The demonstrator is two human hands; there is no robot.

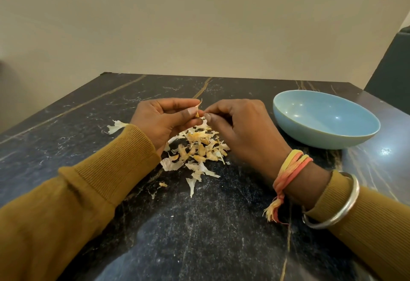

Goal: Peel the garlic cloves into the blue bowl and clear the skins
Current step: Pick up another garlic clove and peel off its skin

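Clove [197,114] (papery skin) | pinched by left hand [168,120] and right hand [241,129] | glossy blue bowl [321,139] nearby

Dark stone table against a bare beige wall.
The table [66,114] is black with pale veins and a few thin golden lines running toward its far edge, which meets the wall [199,25]. The wall is plain and lit in a warm, even tone. At far right stands a dark block of furniture [392,69]. A bright glare [386,150] lies on the table's right side.
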